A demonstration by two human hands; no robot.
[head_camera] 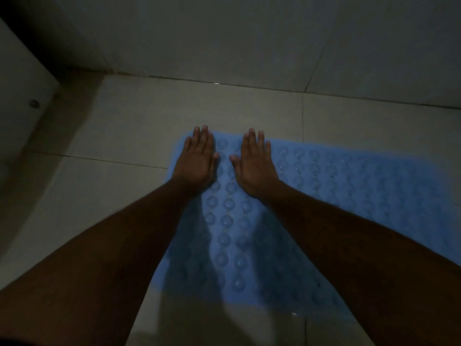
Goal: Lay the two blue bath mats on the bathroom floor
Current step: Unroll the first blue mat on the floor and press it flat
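Note:
A light blue bath mat (349,186) with rows of round suction cups lies flat on the pale tiled floor (119,136). My left hand (198,159) rests palm down on the mat's far left corner, fingers extended and close together. My right hand (255,166) lies palm down on the mat just to the right of it, thumb spread toward the left hand. Neither hand holds anything. My forearms hide part of the mat's near side. Only one blue mat can be made out in the dim light.
A tiled wall (249,33) rises just beyond the mat's far edge. A pale panel (17,101) with a small round fitting (34,103) stands at the left, with a dark corner behind it. Bare floor tiles lie left of the mat.

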